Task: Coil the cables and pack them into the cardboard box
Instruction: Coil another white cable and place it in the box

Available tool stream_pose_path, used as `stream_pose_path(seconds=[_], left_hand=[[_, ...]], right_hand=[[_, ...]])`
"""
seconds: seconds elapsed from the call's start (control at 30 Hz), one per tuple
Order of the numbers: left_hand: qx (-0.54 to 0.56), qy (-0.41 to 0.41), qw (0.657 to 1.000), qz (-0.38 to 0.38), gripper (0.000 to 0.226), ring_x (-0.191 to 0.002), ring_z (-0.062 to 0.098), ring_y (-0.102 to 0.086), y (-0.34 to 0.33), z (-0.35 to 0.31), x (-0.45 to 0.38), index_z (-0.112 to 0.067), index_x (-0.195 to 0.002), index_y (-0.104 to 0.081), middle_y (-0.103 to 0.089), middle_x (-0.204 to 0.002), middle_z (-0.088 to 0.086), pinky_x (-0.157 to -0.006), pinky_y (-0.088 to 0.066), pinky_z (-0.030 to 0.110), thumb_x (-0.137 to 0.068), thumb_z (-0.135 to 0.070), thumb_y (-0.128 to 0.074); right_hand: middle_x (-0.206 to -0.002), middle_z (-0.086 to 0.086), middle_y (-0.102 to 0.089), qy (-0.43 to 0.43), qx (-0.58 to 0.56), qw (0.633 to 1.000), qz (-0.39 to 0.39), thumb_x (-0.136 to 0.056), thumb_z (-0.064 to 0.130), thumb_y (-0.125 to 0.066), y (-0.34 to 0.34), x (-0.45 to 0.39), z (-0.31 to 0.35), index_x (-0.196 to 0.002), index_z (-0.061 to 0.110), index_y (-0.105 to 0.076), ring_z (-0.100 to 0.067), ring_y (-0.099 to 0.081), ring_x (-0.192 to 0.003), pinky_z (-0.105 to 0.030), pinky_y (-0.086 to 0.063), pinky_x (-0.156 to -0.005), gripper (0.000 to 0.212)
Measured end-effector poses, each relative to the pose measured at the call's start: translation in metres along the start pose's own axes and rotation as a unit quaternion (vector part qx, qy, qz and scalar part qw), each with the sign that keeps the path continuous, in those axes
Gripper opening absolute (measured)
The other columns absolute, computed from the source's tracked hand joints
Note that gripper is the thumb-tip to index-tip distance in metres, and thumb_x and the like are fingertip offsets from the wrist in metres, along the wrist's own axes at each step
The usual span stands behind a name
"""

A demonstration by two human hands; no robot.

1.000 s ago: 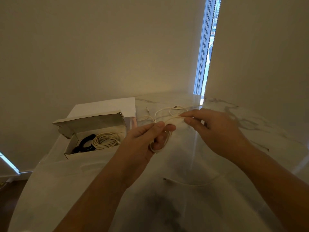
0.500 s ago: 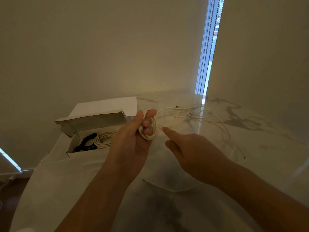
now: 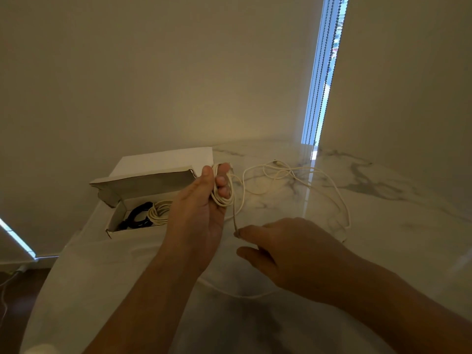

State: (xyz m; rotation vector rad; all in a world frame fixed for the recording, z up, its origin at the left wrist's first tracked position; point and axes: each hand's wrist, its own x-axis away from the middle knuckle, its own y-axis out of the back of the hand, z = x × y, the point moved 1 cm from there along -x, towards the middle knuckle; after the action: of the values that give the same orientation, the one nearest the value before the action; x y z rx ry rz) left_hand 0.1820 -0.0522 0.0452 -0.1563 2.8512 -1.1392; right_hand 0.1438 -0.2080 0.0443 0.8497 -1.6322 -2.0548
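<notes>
My left hand (image 3: 201, 213) is raised over the table, holding a small coil of a thin white cable (image 3: 293, 175) wound around its fingers. My right hand (image 3: 286, 249), lower and to the right, pinches the same cable just below the coil. The loose length trails in loops across the marble table (image 3: 383, 226) and back under my right wrist. The open cardboard box (image 3: 143, 185) sits at the left, behind my left hand. Inside it lie a coiled white cable (image 3: 159, 213) and a coiled black cable (image 3: 136, 217).
Walls stand close behind the table and to its right. A narrow window strip with bead chains (image 3: 321, 72) is in the corner. The table's left edge drops to a dark floor with a thin wire (image 3: 5, 297).
My left hand rose and turned with the coil on its fingers. My right hand drew back toward me along the cable, pulling a strand down from the coil.
</notes>
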Motion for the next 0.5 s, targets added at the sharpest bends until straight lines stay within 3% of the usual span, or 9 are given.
stream_pose_path(seconds=[0.13,0.23,0.37,0.5], left_hand=[[-0.010,0.034,0.999,0.020,0.051,-0.078,0.010,-0.056,-0.004,0.002,0.003,0.011,-0.129,-0.054,-0.064,-0.091,0.008,-0.073,-0.051,0.020,-0.095,-0.027,-0.055],[-0.054,0.053,0.997,0.031,0.036,-0.077,0.014,-0.057,-0.008,0.007,0.006,0.011,-0.120,-0.060,-0.061,-0.089,0.011,-0.075,-0.049,0.025,-0.101,-0.017,-0.048],[-0.161,0.028,0.985,0.056,0.026,-0.077,0.018,-0.058,-0.010,0.012,0.007,0.008,-0.114,-0.062,-0.061,-0.089,0.013,-0.074,-0.051,0.024,-0.101,-0.008,-0.046],[-0.285,-0.011,0.951,0.117,0.030,-0.099,0.023,-0.064,-0.007,0.014,0.010,-0.025,-0.094,-0.078,-0.071,-0.100,0.011,-0.096,-0.049,0.036,-0.102,-0.016,-0.050]], right_hand=[[-0.098,0.004,-0.066,0.018,0.022,0.999,0.032,-0.101,0.053,-0.031,0.001,0.000,0.001,-0.129,0.027,-0.052,-0.015,-0.061,-0.083,-0.035,-0.053,-0.080,0.043],[-0.089,0.007,-0.065,0.035,0.028,0.999,0.024,-0.101,0.049,-0.034,0.005,0.001,0.000,-0.119,0.027,-0.056,-0.012,-0.059,-0.074,-0.030,-0.053,-0.075,0.036],[-0.069,0.011,-0.060,0.032,0.031,0.998,-0.034,-0.094,0.042,-0.041,0.017,0.003,-0.005,-0.098,0.031,-0.060,-0.006,-0.047,-0.053,-0.018,-0.041,-0.052,0.023],[-0.065,0.013,-0.059,0.018,0.034,0.994,-0.105,-0.095,0.042,-0.040,0.026,0.005,-0.013,-0.097,0.033,-0.061,-0.005,-0.047,-0.049,-0.010,-0.024,-0.048,0.023]])
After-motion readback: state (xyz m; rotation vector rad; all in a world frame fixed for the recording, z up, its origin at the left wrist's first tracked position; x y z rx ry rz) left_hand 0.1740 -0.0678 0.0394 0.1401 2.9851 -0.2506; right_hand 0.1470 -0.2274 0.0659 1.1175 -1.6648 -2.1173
